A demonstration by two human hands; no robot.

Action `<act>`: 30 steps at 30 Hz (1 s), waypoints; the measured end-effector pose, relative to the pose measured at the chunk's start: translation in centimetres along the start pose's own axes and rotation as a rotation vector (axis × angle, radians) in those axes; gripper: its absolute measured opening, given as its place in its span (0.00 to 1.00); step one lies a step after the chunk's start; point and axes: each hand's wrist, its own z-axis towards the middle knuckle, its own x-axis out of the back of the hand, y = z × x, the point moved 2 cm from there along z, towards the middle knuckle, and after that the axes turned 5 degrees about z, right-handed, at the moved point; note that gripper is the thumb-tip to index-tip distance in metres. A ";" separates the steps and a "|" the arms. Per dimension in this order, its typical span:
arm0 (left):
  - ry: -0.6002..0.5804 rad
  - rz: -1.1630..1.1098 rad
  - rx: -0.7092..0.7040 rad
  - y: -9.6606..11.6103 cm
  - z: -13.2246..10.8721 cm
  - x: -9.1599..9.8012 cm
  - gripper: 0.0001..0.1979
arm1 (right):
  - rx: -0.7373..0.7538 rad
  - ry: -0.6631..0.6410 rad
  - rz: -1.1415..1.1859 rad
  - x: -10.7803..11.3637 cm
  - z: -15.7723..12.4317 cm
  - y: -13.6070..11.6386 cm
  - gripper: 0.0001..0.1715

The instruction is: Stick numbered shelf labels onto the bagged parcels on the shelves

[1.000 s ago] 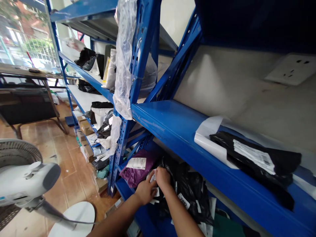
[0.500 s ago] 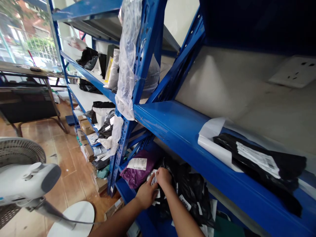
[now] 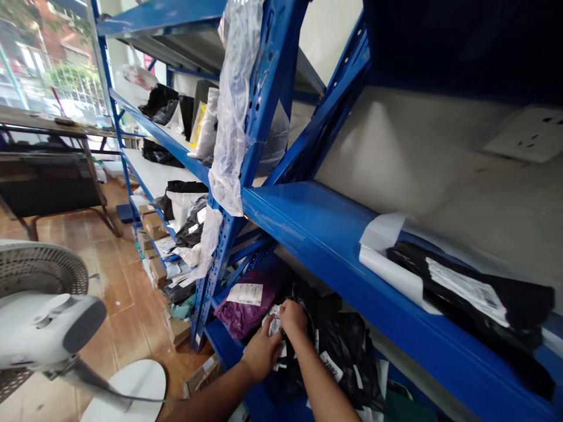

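Observation:
Low in the rack, my left hand (image 3: 263,354) and my right hand (image 3: 294,318) meet over a crumpled white printed label (image 3: 274,323). My left fingers curl around its lower side. The right hand is closed, its fingertips pinching the upper edge. Whatever the label is fixed to is mostly hidden by my hands. Just left of it lies a purple mailer bag (image 3: 237,316) with a white shipping label (image 3: 245,294). Black plastic parcels (image 3: 347,334) are heaped to the right, beside and beneath my right forearm, several with white labels.
Above my hands runs a blue shelf (image 3: 308,217) bearing a black labelled parcel (image 3: 466,287) on white wrapping. A blue upright (image 3: 264,111) with plastic film stands left of it. A fan (image 3: 53,328) is at lower left. Farther shelves hold bags and cardboard boxes (image 3: 153,225).
The view has shifted slightly. My left hand has moved a little down, and more of the white label shows between my hands. The right hand stays closed at it.

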 end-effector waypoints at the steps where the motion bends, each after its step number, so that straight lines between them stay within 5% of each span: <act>1: 0.004 -0.006 0.009 0.0 0.0 0.0 0.13 | 0.001 0.005 0.000 0.0 -0.1 0.0 0.14; 11: 0.044 -0.032 0.092 -0.1 0.0 -0.7 0.10 | 0.015 0.018 0.025 -0.7 0.5 0.4 0.13; 17: -0.001 0.015 -0.018 -0.1 0.5 -0.2 0.19 | 0.043 -0.020 0.101 -0.6 0.7 0.9 0.12; 25: 0.074 -0.010 0.127 0.0 -0.1 -1.8 0.16 | 0.030 -0.030 0.185 -0.8 0.8 1.1 0.11; 30: 0.093 -0.070 0.151 0.2 0.0 -1.1 0.18 | 0.000 -0.061 0.237 -0.7 1.3 1.0 0.09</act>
